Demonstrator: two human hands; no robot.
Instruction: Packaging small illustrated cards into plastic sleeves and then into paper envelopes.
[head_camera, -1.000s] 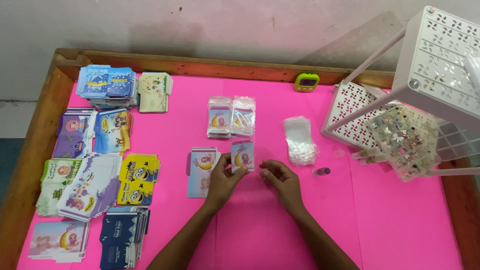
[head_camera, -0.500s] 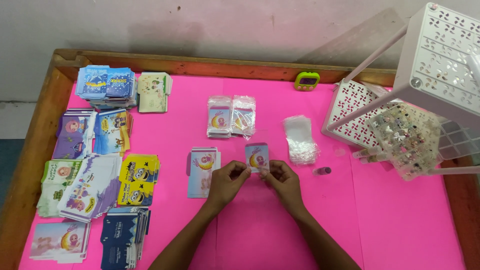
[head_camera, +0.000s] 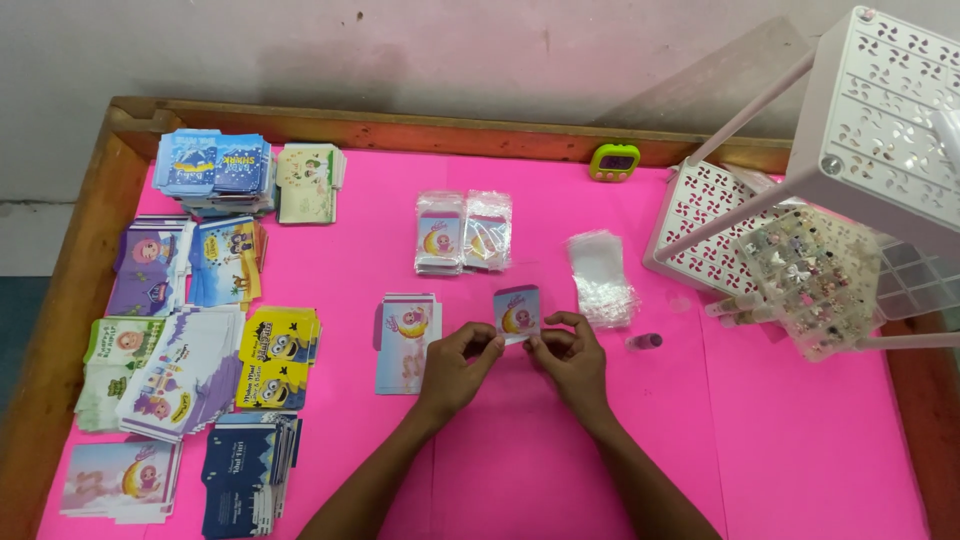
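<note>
Both hands hold one small printed card upright above the pink table. My left hand pinches its lower left edge and my right hand pinches its lower right edge. Just left of my left hand lies a short stack of similar pale cards. A pile of clear plastic sleeves lies just beyond my right hand. Two stacks of sleeved cards sit farther back in the middle.
Many stacks of coloured printed cards cover the left side. A white perforated rack and a clear compartment box of small beads stand at the right. A small green timer rests by the wooden rim. A tiny bottle lies near my right hand.
My left hand carried the card rightwards from above the pale stack. My right hand met it, and both hands now hold it between them.
</note>
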